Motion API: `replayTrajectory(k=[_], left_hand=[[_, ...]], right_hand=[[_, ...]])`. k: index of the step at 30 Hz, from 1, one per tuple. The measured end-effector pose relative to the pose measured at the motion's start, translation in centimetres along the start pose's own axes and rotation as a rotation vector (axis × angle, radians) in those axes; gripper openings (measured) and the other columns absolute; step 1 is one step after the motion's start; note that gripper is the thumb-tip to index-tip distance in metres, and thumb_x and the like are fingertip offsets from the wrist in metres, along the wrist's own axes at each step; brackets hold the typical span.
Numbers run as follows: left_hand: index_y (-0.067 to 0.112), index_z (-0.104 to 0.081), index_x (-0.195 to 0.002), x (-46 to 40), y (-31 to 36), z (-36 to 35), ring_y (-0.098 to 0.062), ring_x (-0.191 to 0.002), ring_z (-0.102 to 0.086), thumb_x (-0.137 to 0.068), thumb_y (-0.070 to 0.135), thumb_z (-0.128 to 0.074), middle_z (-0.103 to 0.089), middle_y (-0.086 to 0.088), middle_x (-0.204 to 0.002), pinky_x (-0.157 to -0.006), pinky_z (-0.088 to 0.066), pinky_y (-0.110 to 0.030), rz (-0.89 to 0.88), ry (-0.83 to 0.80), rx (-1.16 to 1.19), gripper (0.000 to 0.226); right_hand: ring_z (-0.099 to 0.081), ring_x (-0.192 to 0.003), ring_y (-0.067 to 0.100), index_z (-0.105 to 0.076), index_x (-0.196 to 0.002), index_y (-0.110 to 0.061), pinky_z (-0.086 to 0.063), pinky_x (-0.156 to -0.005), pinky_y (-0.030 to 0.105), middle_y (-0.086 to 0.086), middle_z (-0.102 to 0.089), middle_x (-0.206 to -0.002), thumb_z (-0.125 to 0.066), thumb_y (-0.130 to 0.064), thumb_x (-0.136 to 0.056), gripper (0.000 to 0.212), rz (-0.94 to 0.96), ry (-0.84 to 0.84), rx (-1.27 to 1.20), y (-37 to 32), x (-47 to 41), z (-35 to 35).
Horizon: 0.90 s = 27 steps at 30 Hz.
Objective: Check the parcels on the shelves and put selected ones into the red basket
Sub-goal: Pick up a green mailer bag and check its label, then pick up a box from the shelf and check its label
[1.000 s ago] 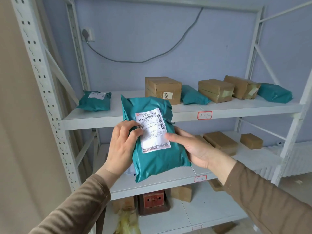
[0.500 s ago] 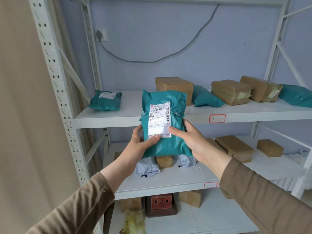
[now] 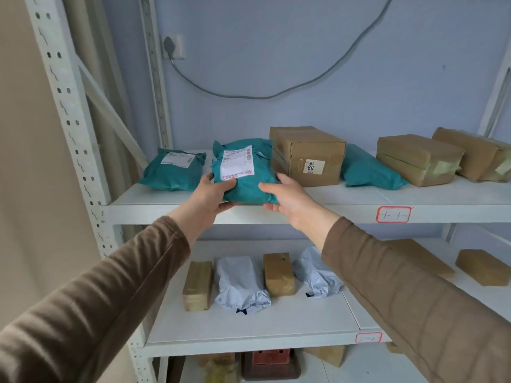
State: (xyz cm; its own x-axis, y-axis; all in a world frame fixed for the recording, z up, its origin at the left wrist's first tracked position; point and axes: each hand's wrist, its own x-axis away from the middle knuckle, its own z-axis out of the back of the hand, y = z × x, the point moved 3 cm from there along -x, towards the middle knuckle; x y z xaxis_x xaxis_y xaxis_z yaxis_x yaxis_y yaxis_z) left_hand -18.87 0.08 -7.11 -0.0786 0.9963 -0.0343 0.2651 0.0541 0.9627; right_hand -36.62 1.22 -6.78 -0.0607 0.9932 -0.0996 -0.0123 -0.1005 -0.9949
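Teal parcel [image 3: 246,172] on upper shelf [image 3: 359,200], between both hands' fingers [image 3: 266,186].

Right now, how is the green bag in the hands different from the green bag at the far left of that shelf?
The held green bag is gripped by the left hand and right hand; the far-left green bag lies untouched. The held one sits at the top shelf's front edge, the other farther back. The held bag's label stands tall; the other's lies wide. Both are teal with white labels.

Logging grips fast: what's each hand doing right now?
Left hand: closed on the teal parcel, gripping its near left corner.
Right hand: closed on the same parcel's near right edge.
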Motion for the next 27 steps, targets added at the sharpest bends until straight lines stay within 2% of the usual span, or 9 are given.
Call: replayTrajectory(k=[2, 3, 7, 12, 16, 18, 20, 23, 27], left_hand=[[0.015, -0.043, -0.151, -3.3, 0.4, 0.0, -0.028, -0.122, -0.067, -0.102, 0.006, -0.063, -0.061, -0.009, -0.145, -0.084, -0.063, -0.04, -0.01, -0.008, -0.04, 0.054], [0.015, -0.045, -0.15, -4.7, 0.6, -0.1, -0.028, -0.124, -0.065, -0.103, 0.005, -0.06, -0.061, -0.009, -0.146, -0.089, -0.061, -0.041, -0.011, -0.011, -0.053, 0.051], [0.008, -0.047, -0.151, -9.2, 0.7, -0.2, -0.026, -0.12, -0.061, -0.106, 0.0, -0.052, -0.058, -0.014, -0.147, -0.099, -0.054, -0.04, 0.003, -0.014, -0.112, 0.046], [0.006, -0.05, -0.149, -12.7, -0.2, -0.5, -0.026, -0.119, -0.06, -0.106, -0.001, -0.051, -0.057, -0.014, -0.147, -0.097, -0.054, -0.036, 0.017, 0.065, -0.155, 0.044], [0.005, -0.052, -0.147, -14.0, -0.3, -0.6, -0.031, -0.128, -0.061, -0.104, 0.003, -0.057, -0.059, -0.014, -0.146, -0.092, -0.054, -0.033, -0.002, 0.146, -0.235, 0.043], [0.006, -0.054, -0.144, -14.0, -0.1, -0.8, -0.029, -0.12, -0.061, -0.102, 0.011, -0.061, -0.061, -0.009, -0.141, -0.091, -0.051, -0.033, -0.037, 0.206, -0.387, 0.043], [0.008, -0.054, -0.143, -13.7, 0.5, -1.1, -0.032, -0.119, -0.057, -0.1, 0.024, -0.064, -0.061, -0.012, -0.138, -0.098, -0.046, -0.034, -0.096, 0.296, -0.694, 0.047], [0.009, -0.047, -0.147, -12.9, 2.0, -2.8, -0.043, -0.138, -0.042, -0.098, 0.043, -0.062, -0.049, -0.023, -0.15, -0.113, -0.036, -0.048, -0.216, 0.434, -1.132, 0.062], [0.014, -0.031, -0.163, -10.9, 3.9, -8.9, -0.037, -0.153, -0.026, -0.102, 0.042, -0.06, -0.033, -0.015, -0.166, -0.123, -0.028, -0.049, -0.43, 0.38, -0.988, 0.073]], right_hand=[[-0.067, -0.111, 0.022, -0.049, -0.134, -0.02, -0.059, -0.089, 0.036, -0.004, -0.066, -0.11, -0.062, -0.006, -0.1, 0.039, 0.006, 0.034, -0.027, -0.1, -2.6, -0.1], [-0.066, -0.114, 0.024, -0.046, -0.141, -0.023, -0.058, -0.094, 0.038, -0.003, -0.064, -0.11, -0.059, -0.001, -0.1, 0.049, -0.003, 0.049, -0.037, 0.1, -4.0, -0.3], [-0.062, -0.123, 0.027, -0.038, -0.157, -0.021, -0.059, -0.087, 0.031, 0.007, -0.055, -0.145, -0.051, 0.008, -0.098, 0.067, -0.008, 0.045, 0.04, 1.2, -8.4, -1.2], [-0.061, -0.125, 0.03, -0.047, -0.148, -0.02, -0.053, -0.107, 0.042, 0.009, -0.059, -0.14, -0.053, -0.001, -0.097, 0.054, -0.009, 0.07, 0.055, 1.8, -11.6, -1.6], [-0.053, -0.132, 0.02, -0.032, -0.16, -0.027, -0.044, -0.115, 0.042, 0.001, -0.05, -0.155, -0.06, -0.017, -0.094, 0.073, 0.003, 0.007, 0.141, 1.9, -11.5, -1.2], [-0.05, -0.134, 0.018, -0.029, -0.162, -0.025, -0.041, -0.113, 0.034, 0.0, -0.044, -0.159, -0.059, -0.02, -0.098, 0.07, 0.093, -0.028, 0.304, 1.0, -9.8, 0.0], [-0.047, -0.14, 0.019, -0.035, -0.159, -0.025, -0.041, -0.109, 0.03, -0.003, -0.043, -0.16, -0.057, -0.025, -0.101, 0.062, 0.237, -0.032, 0.568, 0.3, -8.0, 2.0], [-0.051, -0.133, 0.012, -0.047, -0.148, -0.028, -0.046, -0.104, 0.034, -0.009, -0.048, -0.151, -0.053, -0.028, -0.103, 0.046, 0.489, -0.017, 0.765, -0.8, -5.4, 5.7], [-0.05, -0.127, 0.012, -0.057, -0.137, -0.024, -0.042, -0.099, 0.03, -0.009, -0.056, -0.137, -0.055, -0.027, -0.102, 0.035, 0.739, 0.087, 0.739, -3.6, -4.6, 11.9]])
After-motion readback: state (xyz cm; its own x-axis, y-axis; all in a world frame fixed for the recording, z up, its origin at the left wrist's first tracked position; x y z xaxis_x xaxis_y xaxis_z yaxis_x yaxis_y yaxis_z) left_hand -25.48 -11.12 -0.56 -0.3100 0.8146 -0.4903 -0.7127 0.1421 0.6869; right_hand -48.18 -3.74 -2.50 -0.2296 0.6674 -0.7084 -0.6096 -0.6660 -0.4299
